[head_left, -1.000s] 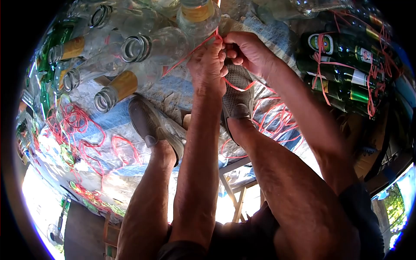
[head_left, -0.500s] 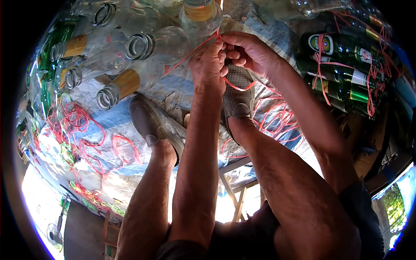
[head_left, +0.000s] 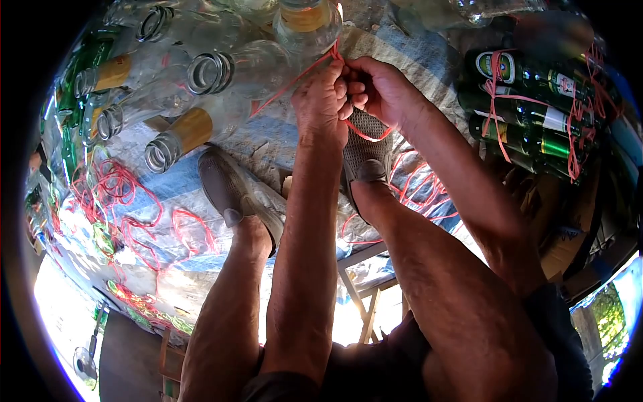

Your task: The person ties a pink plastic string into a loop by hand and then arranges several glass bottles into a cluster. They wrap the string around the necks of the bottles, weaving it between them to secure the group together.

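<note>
My left hand [head_left: 320, 100] is closed with its fingers wrapped round a pink plastic string [head_left: 288, 89]. One stretch of this string runs taut along the bundle of clear glass bottles [head_left: 258, 67] lying just beyond. My right hand [head_left: 383, 90] pinches the same string close beside the left, fingertips nearly meeting. A loose length of string hangs under both hands, over the right shoe [head_left: 367, 144]. Closest to my hands is a clear bottle with a gold label [head_left: 305, 19]. The fingertips partly cover where the strands cross.
Green beer bottles [head_left: 529, 100] tied with pink string lie at the right. Tangled pink string [head_left: 120, 184] is heaped at the left, with more behind my right shoe. A worn blue-and-white sheet [head_left: 177, 201] covers the ground. A blurred dark shape [head_left: 554, 32] appears at upper right.
My right hand has drawn slightly left and down, nearer my left hand, and the loose loop under it is shorter. A blurred dark shape has come in above the green bottles.
</note>
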`<state>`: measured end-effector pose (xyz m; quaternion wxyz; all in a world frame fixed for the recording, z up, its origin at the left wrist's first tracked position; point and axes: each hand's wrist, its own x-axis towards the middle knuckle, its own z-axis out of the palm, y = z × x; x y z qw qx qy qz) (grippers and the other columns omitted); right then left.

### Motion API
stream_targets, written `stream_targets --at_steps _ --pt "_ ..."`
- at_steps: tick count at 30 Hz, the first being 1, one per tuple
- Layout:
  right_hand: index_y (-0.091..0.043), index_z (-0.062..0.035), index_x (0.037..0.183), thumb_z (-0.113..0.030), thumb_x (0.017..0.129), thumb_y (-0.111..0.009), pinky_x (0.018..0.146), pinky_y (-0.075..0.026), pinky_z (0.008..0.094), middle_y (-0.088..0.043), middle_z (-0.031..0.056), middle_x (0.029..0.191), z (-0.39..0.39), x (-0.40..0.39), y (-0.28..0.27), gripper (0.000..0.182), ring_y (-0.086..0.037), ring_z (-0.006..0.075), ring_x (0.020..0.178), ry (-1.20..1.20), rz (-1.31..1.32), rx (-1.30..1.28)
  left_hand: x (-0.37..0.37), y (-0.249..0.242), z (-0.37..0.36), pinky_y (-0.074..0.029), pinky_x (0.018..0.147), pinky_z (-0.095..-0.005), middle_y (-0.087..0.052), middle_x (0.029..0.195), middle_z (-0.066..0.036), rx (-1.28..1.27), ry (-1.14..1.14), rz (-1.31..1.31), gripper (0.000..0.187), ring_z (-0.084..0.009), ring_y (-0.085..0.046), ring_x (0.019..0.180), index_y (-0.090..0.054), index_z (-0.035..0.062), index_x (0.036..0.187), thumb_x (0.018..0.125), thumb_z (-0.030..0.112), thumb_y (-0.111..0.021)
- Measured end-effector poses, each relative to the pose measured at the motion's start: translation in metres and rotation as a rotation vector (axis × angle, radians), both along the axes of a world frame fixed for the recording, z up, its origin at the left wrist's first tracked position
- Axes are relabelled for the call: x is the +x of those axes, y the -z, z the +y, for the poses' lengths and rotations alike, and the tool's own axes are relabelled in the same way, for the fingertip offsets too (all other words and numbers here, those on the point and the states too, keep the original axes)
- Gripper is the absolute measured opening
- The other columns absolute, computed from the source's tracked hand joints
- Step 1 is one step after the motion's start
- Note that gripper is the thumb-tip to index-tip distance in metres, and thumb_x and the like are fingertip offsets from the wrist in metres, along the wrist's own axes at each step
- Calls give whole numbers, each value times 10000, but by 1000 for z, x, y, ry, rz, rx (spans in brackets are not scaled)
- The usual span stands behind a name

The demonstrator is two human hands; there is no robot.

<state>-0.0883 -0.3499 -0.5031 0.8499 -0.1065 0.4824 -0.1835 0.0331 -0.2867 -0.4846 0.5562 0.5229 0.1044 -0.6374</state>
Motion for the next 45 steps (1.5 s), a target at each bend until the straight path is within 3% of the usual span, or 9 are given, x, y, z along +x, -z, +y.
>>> stream_targets --at_steps 7,12,22,24,26,29,39,45 --pt "-668 3 922 -216 1005 -633 487 -430 187 -625 18 798 -14 -7 3 237 -553 62 615 -107 -68 -88 -1 0 -5 -268 438 -229 -487 623 62 54 29 -22 179 -49 -385 486 -644 81 908 947 224 -744" --pt "-683 -17 925 -203 987 -670 497 -437 206 -630 15 798 -17 -7 1 196 -560 73 628 -165 -25 -180 0 0 -3 -218 448 -231 -454 639 84 51 29 -15 194 -37 -311 492 -650 102 923 928 253 -773" --pt "-634 -26 826 -90 930 -699 476 -408 259 -594 46 746 -20 9 2 138 -549 117 594 -120 166 -323 7 -7 2 -198 436 -228 -416 637 111 24 58 -47 166 -18 -293 482 -661 115 923 902 201 -801" --pt "-631 -6 839 -90 923 -689 471 -474 280 -578 56 735 -24 13 9 133 -580 138 598 -113 199 -357 7 -11 0 -195 438 -229 -402 635 115 40 36 -59 153 -16 -283 478 -658 126 904 905 191 -797" --pt "-637 6 847 -90 920 -683 482 -527 293 -580 59 734 -26 19 8 129 -601 151 606 -116 265 -388 9 -8 1 -208 424 -239 -415 623 102 26 9 -65 126 -28 -289 474 -683 77 908 932 174 -760" --pt "-663 -24 886 -92 974 -652 515 -517 276 -617 45 738 -27 24 7 111 -615 121 623 -118 303 -420 11 -7 2 -211 417 -244 -414 612 96 23 5 -63 125 -33 -291 471 -693 53 906 944 162 -741" --pt "-697 -9 984 -117 967 -666 568 -591 287 -654 53 794 -36 28 6 114 -648 124 668 -118 313 -464 14 -14 9 -210 418 -246 -386 605 97 -12 -12 -58 126 -27 -287 475 -683 50 921 937 153 -754" --pt "-692 -22 1031 -180 989 -664 585 -602 294 -629 32 820 -30 22 -1 167 -658 133 706 -107 275 -373 15 -19 13 -210 458 -238 -397 635 105 -69 15 -31 218 -24 -269 487 -647 41 1019 964 225 -749"
